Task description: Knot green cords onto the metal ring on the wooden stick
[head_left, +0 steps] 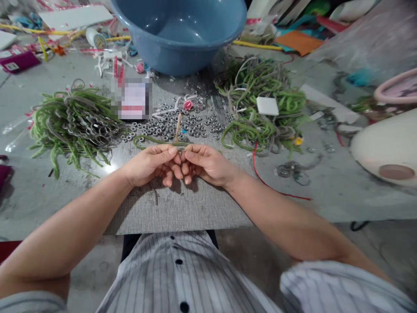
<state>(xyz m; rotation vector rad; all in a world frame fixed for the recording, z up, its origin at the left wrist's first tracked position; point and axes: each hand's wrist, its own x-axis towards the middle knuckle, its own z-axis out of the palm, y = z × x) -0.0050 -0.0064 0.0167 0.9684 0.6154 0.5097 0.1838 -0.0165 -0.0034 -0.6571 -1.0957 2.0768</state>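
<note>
- Green cord (150,138) lies on the grey tabletop (192,213), curving away to the left just beyond the fingertips of both hands.
- Left hand (154,163) has its thumb brought in against the bent index finger, with the other fingers curled loosely below.
- Right hand (208,164) mirrors that pose, and the fingertips of the two hands meet or nearly meet.
- Whether either hand grasps the cord or some small piece, I cannot tell; the fingers cover what is between them.
- Thin wooden stick (178,126) shows right behind the fingertips, its lower end beside the cord.
- Small metal rings (156,128) are scattered beyond the hands, with a pink rose (188,105) near their far edge.
- Bundle of green and grey cords (70,117) lies to the left, dark metallic pieces among the strands.
- Tangled heap of cords (283,102) lies to the right, a white square (267,106) resting on it and a red cord (260,176) trailing from near its front edge.
- Blue basin (176,54) stands beyond the rings.
</note>
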